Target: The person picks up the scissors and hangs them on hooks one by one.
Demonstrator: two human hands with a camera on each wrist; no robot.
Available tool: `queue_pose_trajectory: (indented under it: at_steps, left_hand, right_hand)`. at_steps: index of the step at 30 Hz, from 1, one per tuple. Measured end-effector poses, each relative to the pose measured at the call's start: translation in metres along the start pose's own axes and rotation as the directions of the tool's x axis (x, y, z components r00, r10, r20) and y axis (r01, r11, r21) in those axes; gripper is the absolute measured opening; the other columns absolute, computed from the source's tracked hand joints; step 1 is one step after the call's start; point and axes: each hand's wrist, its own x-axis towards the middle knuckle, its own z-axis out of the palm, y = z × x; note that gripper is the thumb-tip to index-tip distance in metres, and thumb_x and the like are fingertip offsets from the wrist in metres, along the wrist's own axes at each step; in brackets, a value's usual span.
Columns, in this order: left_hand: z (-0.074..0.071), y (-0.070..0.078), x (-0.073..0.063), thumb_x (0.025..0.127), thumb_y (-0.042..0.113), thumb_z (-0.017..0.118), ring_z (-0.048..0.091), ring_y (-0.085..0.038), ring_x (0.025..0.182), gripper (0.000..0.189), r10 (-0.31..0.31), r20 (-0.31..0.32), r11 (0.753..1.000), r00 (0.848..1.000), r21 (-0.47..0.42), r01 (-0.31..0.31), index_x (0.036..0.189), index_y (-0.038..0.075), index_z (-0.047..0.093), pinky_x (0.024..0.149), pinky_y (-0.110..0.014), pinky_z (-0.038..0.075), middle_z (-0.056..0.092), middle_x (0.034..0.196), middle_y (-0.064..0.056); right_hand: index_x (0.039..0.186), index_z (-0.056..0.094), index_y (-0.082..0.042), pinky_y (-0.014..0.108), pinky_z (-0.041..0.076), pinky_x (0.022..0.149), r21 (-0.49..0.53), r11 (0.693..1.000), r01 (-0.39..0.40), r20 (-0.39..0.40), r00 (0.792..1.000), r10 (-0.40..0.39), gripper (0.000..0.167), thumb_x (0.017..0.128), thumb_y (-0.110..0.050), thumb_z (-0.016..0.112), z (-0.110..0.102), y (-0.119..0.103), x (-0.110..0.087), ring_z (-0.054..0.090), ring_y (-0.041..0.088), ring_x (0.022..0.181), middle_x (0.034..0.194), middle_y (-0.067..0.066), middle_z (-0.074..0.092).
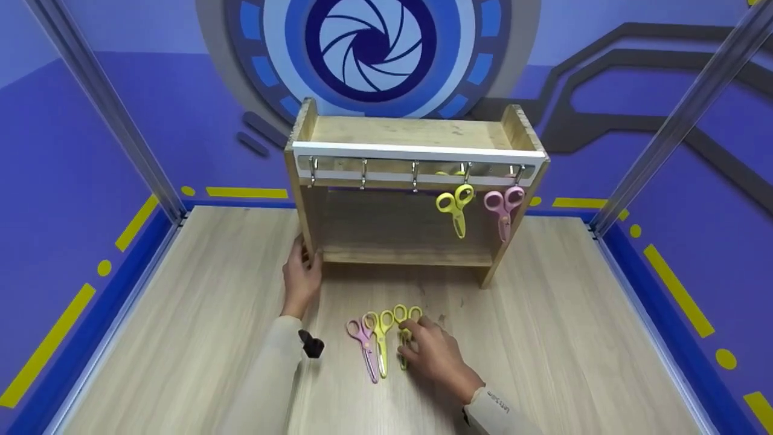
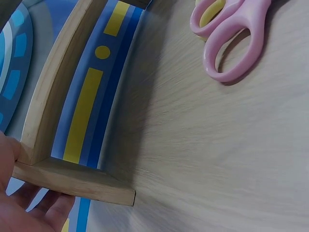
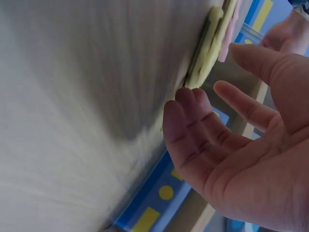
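My left hand (image 1: 302,279) grips the lower left side of a wooden rack (image 1: 406,258), thumb on one face and fingers on the other. Over the rightmost yellow scissors (image 1: 407,321) on the table, my right hand (image 1: 439,353) hovers with fingers loosely bent and thumb apart. The right wrist view shows nothing pinched between them; whether a fingertip touches the scissors I cannot tell. Left of these lie another yellow pair of scissors (image 1: 381,347) and a pink pair of scissors (image 1: 369,353), side by side, handles toward the rack.
Metal hooks (image 1: 363,175) line the rack's white rail (image 1: 416,152). Yellow scissors (image 1: 459,217) and pink scissors (image 1: 504,217) hang from the two rightmost hooks. The rack stands at the back of the wooden table (image 1: 580,338), before blue printed walls (image 1: 145,115) with metal corner posts.
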Motion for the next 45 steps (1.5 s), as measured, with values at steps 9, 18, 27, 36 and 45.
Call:
queue_pose_trajectory:
  at_steps: [9,18,27,36,45]
  left_hand:
    - [0.001,0.003,0.004,0.106,0.014,0.057,0.06,-0.035,0.125,0.05,0.029,-0.011,1.0,1.0,0.003,-0.029,0.153,0.007,0.043,0.102,-0.048,0.053,0.058,0.141,-0.022]
    - [0.003,0.002,0.004,0.105,0.013,0.058,0.062,-0.037,0.122,0.05,0.022,-0.021,1.0,1.0,0.022,-0.022,0.153,0.007,0.043,0.099,-0.049,0.055,0.061,0.136,-0.024]
    - [0.003,0.003,0.003,0.105,0.014,0.058,0.061,-0.035,0.124,0.052,0.005,-0.01,1.0,1.0,0.005,-0.005,0.155,0.009,0.041,0.1,-0.049,0.054,0.059,0.14,-0.022]
    - [0.001,0.002,0.001,0.107,0.016,0.056,0.058,-0.034,0.128,0.052,-0.012,0.006,1.0,1.0,0.01,0.012,0.156,0.01,0.039,0.103,-0.049,0.053,0.056,0.144,-0.02]
    - [0.0,0.0,0.0,0.105,0.011,0.059,0.061,-0.041,0.124,0.054,0.048,-0.027,0.999,0.998,0.005,-0.048,0.154,0.001,0.04,0.099,-0.051,0.054,0.057,0.14,-0.029]
  right_hand:
    - [0.111,0.074,-0.016,0.04,0.055,0.062,-0.039,0.998,-0.057,0.041,0.997,0.059,0.031,0.085,-0.028,0.085,0.004,-0.002,0.002,0.061,0.018,0.08,0.098,0.002,0.062]
    - [0.108,0.074,-0.016,0.041,0.055,0.06,-0.027,0.998,-0.064,0.034,0.997,0.065,0.027,0.084,-0.023,0.083,0.005,-0.001,0.0,0.06,0.018,0.08,0.095,0.002,0.062]
    - [0.11,0.075,-0.017,0.041,0.053,0.059,-0.023,0.995,-0.093,0.099,0.991,0.095,0.027,0.085,-0.02,0.084,-0.01,0.015,-0.015,0.06,0.019,0.08,0.095,0.001,0.061]
    - [0.105,0.076,-0.019,0.038,0.051,0.057,-0.047,0.993,-0.113,0.119,0.986,0.118,0.026,0.085,-0.004,0.081,-0.03,0.041,-0.032,0.057,0.016,0.074,0.087,-0.001,0.059]
    - [0.108,0.07,-0.015,0.04,0.052,0.057,-0.054,0.991,-0.125,0.053,0.99,0.128,0.033,0.085,0.008,0.077,-0.041,0.063,-0.035,0.058,0.019,0.076,0.086,0.001,0.06]
